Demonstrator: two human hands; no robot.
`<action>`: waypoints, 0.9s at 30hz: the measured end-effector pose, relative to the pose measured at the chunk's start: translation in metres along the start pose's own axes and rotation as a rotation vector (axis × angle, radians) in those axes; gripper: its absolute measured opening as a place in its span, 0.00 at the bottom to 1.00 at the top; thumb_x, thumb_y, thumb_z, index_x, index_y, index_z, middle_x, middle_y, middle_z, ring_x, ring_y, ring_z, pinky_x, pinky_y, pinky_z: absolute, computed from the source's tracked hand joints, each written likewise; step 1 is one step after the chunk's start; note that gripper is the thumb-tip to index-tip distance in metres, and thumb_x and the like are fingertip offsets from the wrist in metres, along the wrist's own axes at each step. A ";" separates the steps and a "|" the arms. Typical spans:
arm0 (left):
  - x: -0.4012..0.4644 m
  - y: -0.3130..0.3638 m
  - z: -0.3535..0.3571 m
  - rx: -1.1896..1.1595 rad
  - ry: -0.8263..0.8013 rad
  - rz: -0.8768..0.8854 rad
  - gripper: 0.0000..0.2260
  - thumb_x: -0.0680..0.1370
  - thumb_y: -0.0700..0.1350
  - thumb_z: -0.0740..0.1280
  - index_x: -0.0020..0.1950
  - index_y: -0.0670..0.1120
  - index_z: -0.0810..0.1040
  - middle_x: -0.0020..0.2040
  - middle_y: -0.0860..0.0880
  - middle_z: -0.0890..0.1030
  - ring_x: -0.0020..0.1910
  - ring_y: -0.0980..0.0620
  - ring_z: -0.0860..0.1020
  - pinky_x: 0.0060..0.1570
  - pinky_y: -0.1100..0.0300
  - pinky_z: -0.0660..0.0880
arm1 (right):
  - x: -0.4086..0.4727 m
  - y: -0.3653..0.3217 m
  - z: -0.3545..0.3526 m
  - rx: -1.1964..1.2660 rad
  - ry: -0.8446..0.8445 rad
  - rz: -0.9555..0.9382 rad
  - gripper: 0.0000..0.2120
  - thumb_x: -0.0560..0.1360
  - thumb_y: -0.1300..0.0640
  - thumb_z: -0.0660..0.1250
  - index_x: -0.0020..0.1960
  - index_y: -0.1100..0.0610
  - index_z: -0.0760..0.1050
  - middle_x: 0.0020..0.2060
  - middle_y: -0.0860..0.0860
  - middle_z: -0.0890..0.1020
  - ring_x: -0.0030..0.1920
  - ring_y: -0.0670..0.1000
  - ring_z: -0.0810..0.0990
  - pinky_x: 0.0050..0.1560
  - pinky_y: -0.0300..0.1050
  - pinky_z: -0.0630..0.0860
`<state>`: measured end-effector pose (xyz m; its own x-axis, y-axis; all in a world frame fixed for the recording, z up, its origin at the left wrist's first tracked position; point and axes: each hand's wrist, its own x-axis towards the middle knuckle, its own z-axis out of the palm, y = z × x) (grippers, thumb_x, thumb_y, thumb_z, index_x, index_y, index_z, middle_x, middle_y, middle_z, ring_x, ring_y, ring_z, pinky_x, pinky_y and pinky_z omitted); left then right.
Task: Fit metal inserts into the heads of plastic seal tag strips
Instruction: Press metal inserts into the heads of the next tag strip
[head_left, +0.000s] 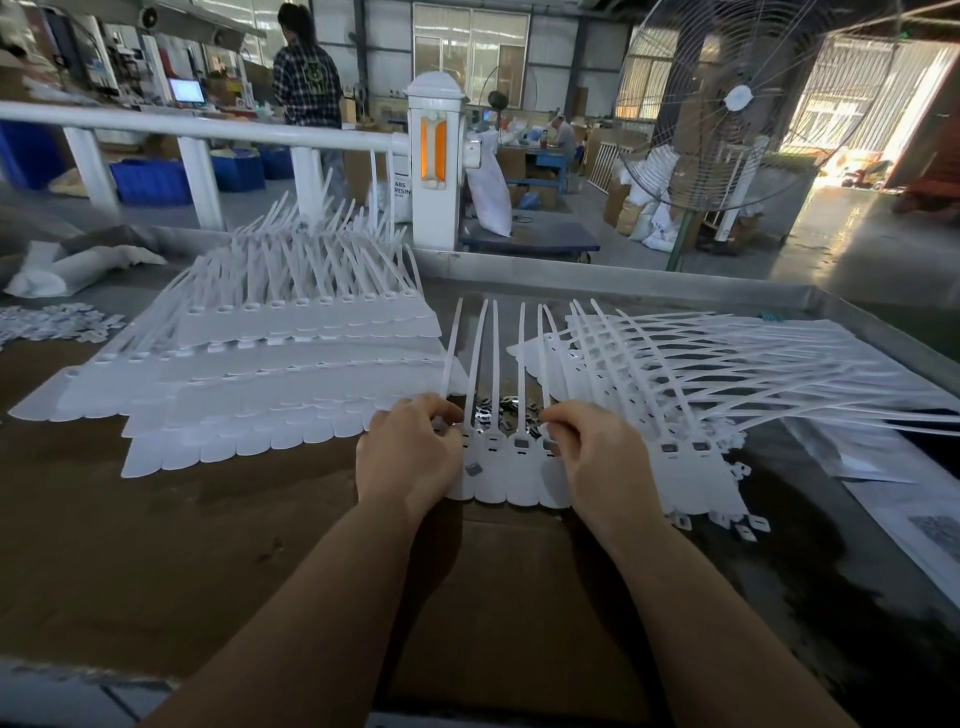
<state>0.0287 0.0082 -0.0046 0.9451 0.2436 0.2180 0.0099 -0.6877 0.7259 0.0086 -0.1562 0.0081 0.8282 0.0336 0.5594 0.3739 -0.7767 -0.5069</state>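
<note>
Head view: both hands work a joined strip (511, 467) lying mid-table. Left hand (410, 452) pinches its left edge; right hand (597, 457) pinches at a head, seemingly seating an insert (550, 446). Next: fresh insert from the pile (506, 410).
</note>
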 end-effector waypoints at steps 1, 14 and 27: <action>0.000 0.000 0.000 -0.001 -0.002 0.001 0.07 0.76 0.47 0.64 0.50 0.57 0.79 0.51 0.54 0.80 0.52 0.51 0.75 0.56 0.48 0.73 | 0.000 0.000 0.001 -0.007 0.004 -0.008 0.09 0.77 0.63 0.62 0.54 0.61 0.79 0.46 0.55 0.83 0.43 0.48 0.78 0.44 0.26 0.68; -0.003 0.001 -0.001 0.005 -0.019 0.008 0.05 0.76 0.48 0.65 0.48 0.58 0.77 0.51 0.56 0.80 0.51 0.53 0.75 0.56 0.48 0.73 | -0.001 -0.003 0.004 -0.039 -0.029 -0.058 0.07 0.77 0.62 0.63 0.49 0.60 0.79 0.41 0.53 0.82 0.41 0.51 0.79 0.46 0.47 0.77; -0.004 0.003 -0.002 0.019 -0.024 0.022 0.06 0.76 0.48 0.65 0.49 0.57 0.78 0.53 0.55 0.80 0.53 0.52 0.75 0.57 0.48 0.72 | -0.003 -0.005 0.003 -0.337 -0.176 -0.192 0.09 0.78 0.63 0.60 0.49 0.58 0.79 0.45 0.52 0.79 0.46 0.49 0.75 0.48 0.42 0.74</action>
<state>0.0246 0.0065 -0.0016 0.9528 0.2114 0.2179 -0.0054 -0.7057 0.7085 0.0053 -0.1506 0.0074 0.8266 0.2817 0.4872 0.3949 -0.9071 -0.1455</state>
